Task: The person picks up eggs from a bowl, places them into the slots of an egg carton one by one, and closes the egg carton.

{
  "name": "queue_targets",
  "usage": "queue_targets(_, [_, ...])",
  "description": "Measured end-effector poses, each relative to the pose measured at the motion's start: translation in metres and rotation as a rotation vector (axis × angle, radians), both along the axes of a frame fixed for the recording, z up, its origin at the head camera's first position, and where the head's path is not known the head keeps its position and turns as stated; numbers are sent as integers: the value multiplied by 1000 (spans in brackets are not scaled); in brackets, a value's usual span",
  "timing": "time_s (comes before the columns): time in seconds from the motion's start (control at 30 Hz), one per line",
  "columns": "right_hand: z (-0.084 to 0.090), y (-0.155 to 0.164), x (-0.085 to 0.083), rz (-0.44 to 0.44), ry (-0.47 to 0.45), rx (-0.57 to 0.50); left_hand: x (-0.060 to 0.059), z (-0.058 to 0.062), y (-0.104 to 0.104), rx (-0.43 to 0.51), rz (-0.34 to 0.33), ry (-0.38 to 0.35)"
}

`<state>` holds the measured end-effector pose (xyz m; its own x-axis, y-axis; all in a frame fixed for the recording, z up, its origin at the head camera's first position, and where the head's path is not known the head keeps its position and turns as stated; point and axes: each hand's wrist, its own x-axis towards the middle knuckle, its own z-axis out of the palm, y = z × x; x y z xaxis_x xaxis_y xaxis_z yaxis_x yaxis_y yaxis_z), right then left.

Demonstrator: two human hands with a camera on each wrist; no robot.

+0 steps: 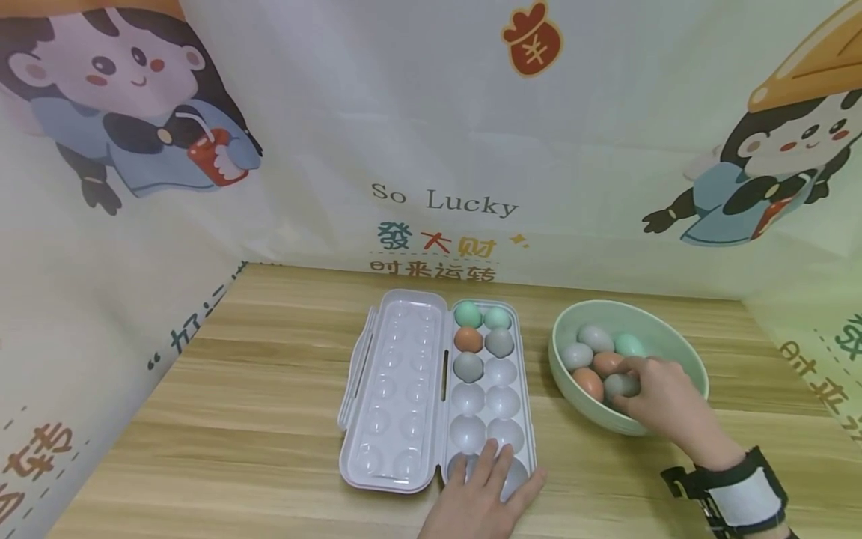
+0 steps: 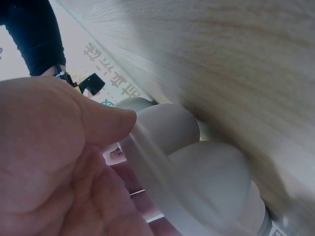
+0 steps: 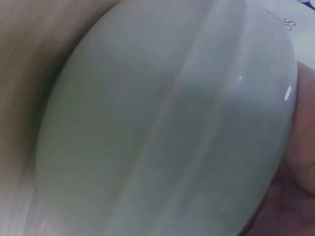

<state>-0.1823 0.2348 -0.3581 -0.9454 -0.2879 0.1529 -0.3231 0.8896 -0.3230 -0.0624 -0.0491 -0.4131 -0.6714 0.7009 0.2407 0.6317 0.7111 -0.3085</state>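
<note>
Curled round a grey egg (image 1: pixel 620 385), the right hand (image 1: pixel 663 400) was inside the green bowl (image 1: pixel 673 350) — placed near the carton (image 1: pixel 468 399), likely for easy reach — while the left hand (image 1: pixel 477 500) lay spread over the carton's near end, seemingly to keep it from shifting.

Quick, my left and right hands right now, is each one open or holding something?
Left hand: open, spread over the near end of the egg carton.
Right hand: holding a gray egg inside the green bowl.
</note>
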Motion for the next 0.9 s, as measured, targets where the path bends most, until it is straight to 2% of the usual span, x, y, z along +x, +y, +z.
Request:
queue_targets(0.17, [3,1,3,-13,27,-7,0,-1,0,-3,-2,10])
queue_targets(0.37, [5,2,4,-17,74,-20,1,-2,0,-29,14,-48])
queue_targets(0.47, [7,2,6,-23,107,-27,0,-2,1,-22,4,-31])
queue_targets(0.63, [10,0,6,-26,186,-41,-1,-2,0,4,-7,8])
queue_targets(0.9, [7,-2,4,-27,350,-81,0,2,-1,-12,-1,-39])
